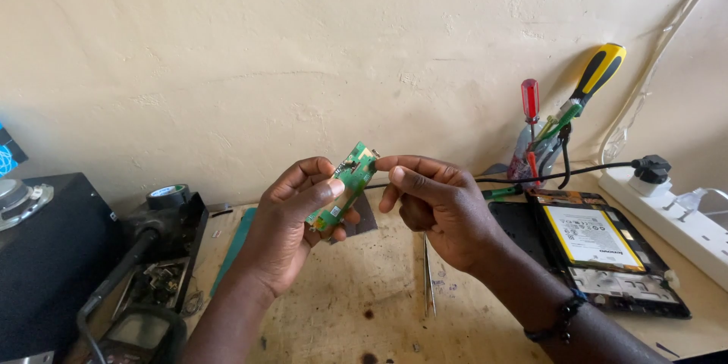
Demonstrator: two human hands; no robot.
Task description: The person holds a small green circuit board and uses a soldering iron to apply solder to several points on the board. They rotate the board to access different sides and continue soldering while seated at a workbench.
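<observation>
The left hand (pixel 292 216) was closed on a small green circuit board (pixel 345 186), thumb pressed across its face, holding it tilted above the wooden bench (pixel 364 296); the right hand (pixel 436 205) pinched the board's upper end between thumb and forefinger, its other fingers curled; a black cable (pixel 561 175) ran from behind that hand toward the right. Below the hands a pair of tweezers (pixel 428 277) lay on the bench; to the right lay an opened tablet (pixel 599 250) with its battery showing; to the left sat a black tray of small parts (pixel 155 277). Farther back a white power strip (pixel 667 220) lay by the wall, and screwdrivers (pixel 565 114) stood in a holder against the plaster.
</observation>
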